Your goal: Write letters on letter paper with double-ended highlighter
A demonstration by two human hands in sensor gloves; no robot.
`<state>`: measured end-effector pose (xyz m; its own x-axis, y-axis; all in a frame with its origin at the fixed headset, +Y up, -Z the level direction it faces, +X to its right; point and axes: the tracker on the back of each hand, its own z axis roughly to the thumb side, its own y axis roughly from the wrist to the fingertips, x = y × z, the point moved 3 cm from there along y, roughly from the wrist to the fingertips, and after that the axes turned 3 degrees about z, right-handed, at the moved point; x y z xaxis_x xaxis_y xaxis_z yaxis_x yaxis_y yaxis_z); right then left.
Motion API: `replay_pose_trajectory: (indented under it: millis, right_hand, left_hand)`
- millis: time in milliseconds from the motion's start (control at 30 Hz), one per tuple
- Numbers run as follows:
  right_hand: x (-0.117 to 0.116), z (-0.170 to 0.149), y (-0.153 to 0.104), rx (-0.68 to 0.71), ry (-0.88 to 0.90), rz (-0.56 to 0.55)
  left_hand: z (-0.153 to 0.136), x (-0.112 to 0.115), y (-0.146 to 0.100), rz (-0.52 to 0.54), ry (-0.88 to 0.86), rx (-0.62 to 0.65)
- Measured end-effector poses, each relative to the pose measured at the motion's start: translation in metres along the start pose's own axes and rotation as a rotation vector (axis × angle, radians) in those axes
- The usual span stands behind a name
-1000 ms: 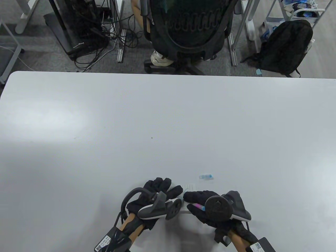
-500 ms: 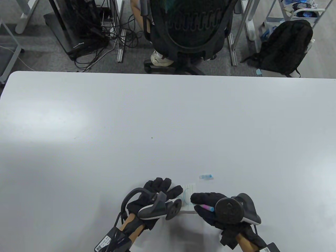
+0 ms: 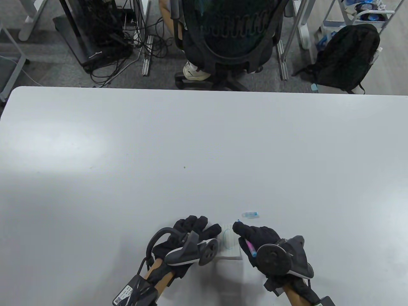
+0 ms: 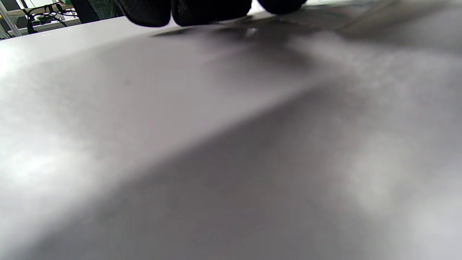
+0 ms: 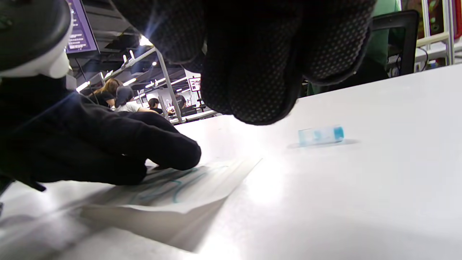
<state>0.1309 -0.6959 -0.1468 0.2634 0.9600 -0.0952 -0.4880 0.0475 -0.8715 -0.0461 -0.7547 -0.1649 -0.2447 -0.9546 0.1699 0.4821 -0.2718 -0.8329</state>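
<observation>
Right hand (image 3: 258,239) pinches the pink-and-blue double-ended highlighter (image 3: 249,247), blue tip at the far right corner of the small white lined letter paper (image 3: 230,244) that the left hand (image 3: 193,232) presses flat-fingered to the grey tabletop (image 3: 204,149).

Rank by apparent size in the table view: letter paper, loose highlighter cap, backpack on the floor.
1. backpack, largest, though farthest from the camera.
2. letter paper, partly hidden by the left hand.
3. highlighter cap, smallest.
</observation>
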Motion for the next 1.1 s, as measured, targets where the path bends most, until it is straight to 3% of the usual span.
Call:
replay_pose_trajectory:
  millis: [333, 767, 1100]
  right_hand:
    - [0.002, 0.009, -0.003, 0.042, -0.150, -0.021]
    - [0.003, 0.022, -0.004, 0.085, -0.316, -0.046]
    - [-0.008, 0.032, -0.004, 0.093, -0.404, -0.030]
  left_hand:
    - [-0.007, -0.012, -0.005, 0.048, -0.038, -0.020]
    - [-0.004, -0.048, -0.042, 0.177, -0.178, -0.013]
    - [0.004, -0.047, -0.067, 0.220, -0.255, -0.008]
